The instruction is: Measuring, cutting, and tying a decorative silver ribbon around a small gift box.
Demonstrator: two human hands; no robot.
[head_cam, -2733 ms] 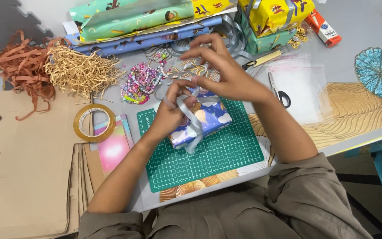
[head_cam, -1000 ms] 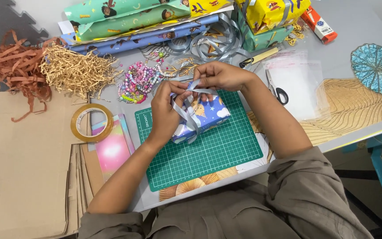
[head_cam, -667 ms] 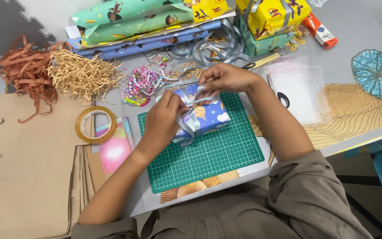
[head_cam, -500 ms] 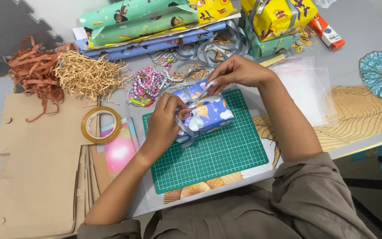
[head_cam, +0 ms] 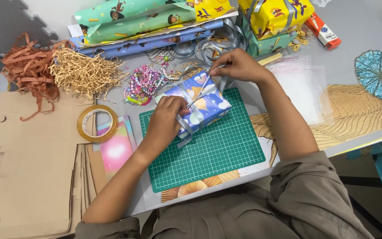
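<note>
The left hand [head_cam: 168, 118] presses the gift [head_cam: 198, 104] on the green mat [head_cam: 208, 150]. The right hand [head_cam: 237, 65] pinches its ribbon [head_cam: 205, 85]. Beads [head_cam: 144, 82] and tape [head_cam: 97, 122] lie close.

The person wears an olive-grey shirt of plain woven cloth, its sleeves pushed up above the elbows and bunched in soft folds, leaving both forearms bare. The left hand [head_cam: 166, 117] and the right hand [head_cam: 237, 66] are bare too, with no gloves, rings, watch or bracelet showing. Creases run across the shirt front.
</note>
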